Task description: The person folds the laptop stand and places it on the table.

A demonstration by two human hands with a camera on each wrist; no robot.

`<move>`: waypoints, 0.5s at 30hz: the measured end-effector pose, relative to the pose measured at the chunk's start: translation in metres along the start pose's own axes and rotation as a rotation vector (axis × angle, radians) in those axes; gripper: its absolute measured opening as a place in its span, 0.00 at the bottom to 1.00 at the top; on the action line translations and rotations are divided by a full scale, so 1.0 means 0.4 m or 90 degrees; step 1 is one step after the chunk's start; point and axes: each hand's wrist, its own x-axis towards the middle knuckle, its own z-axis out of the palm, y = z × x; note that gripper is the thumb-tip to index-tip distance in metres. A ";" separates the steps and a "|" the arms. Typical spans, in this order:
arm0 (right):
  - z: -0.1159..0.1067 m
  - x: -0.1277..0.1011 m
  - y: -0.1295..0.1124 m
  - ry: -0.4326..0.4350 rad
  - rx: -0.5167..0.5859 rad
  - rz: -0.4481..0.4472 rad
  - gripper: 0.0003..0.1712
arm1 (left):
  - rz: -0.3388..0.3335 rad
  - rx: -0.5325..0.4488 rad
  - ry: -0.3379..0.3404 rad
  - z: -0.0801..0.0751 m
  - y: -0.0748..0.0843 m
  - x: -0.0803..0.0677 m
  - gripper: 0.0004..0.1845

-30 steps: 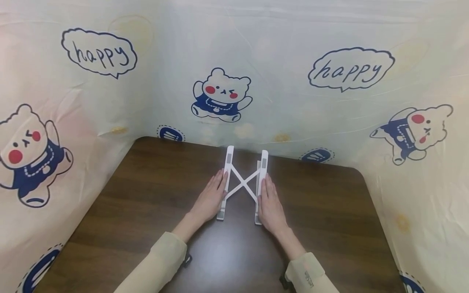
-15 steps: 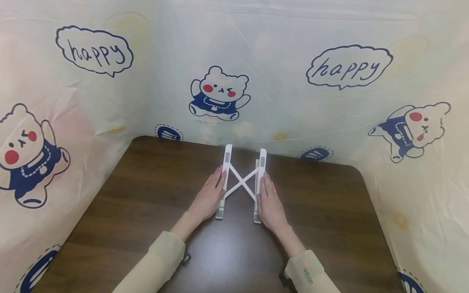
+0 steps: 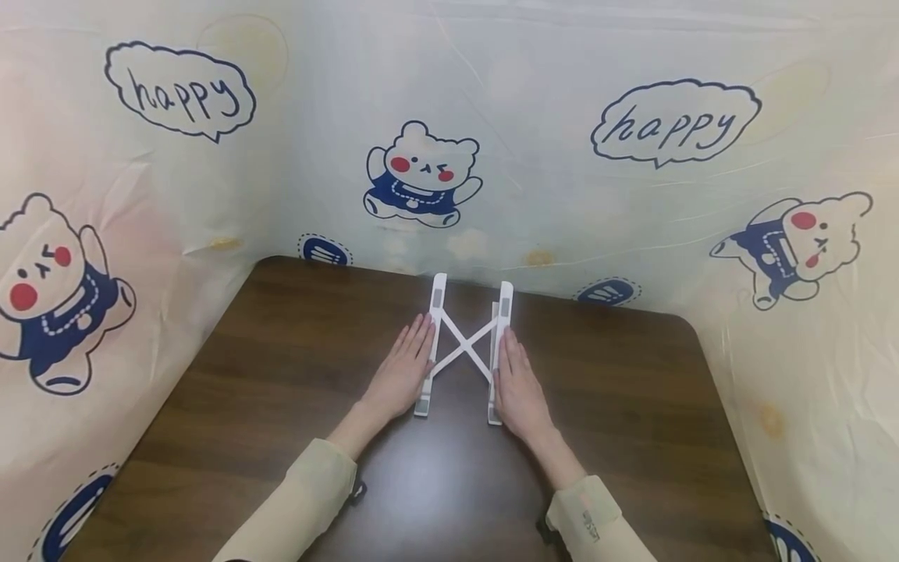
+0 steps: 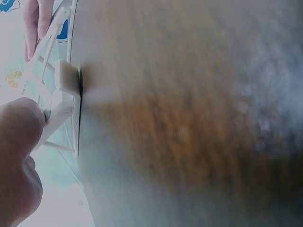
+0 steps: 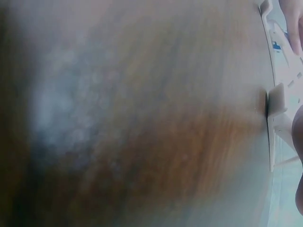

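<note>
A white folding laptop stand (image 3: 466, 346) stands on the table, its two side rails joined by crossed bars in an X. Grey pads show on the upper and lower ends of the rails. My left hand (image 3: 402, 367) lies along the outer side of the left rail with its fingers straight. On the opposite side, my right hand (image 3: 521, 390) rests against the right rail, fingers likewise extended forward. In the left wrist view the stand's front lip (image 4: 68, 78) shows beside the left thumb (image 4: 21, 123). The right wrist view catches the other front lip (image 5: 276, 100) at its edge.
The dark wooden table (image 3: 281, 468) has rounded far corners. A pale curtain (image 3: 534, 47) printed with bears and "happy" bubbles surrounds it at the back and both sides. The stand's far ends reach close to the table's back edge.
</note>
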 end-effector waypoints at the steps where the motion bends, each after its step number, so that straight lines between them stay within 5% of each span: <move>1: -0.002 0.001 -0.002 -0.002 -0.012 -0.002 0.39 | -0.002 0.004 -0.004 -0.013 0.008 0.000 0.37; 5: 0.000 0.003 -0.001 0.016 -0.022 -0.016 0.39 | 0.008 0.060 -0.004 -0.016 0.007 -0.001 0.37; 13: 0.070 -0.001 0.056 0.032 0.073 -0.036 0.38 | -0.007 0.057 -0.051 -0.032 0.028 0.013 0.38; 15: 0.050 -0.001 0.041 0.017 0.087 -0.028 0.39 | -0.013 0.052 -0.063 -0.029 0.030 0.015 0.38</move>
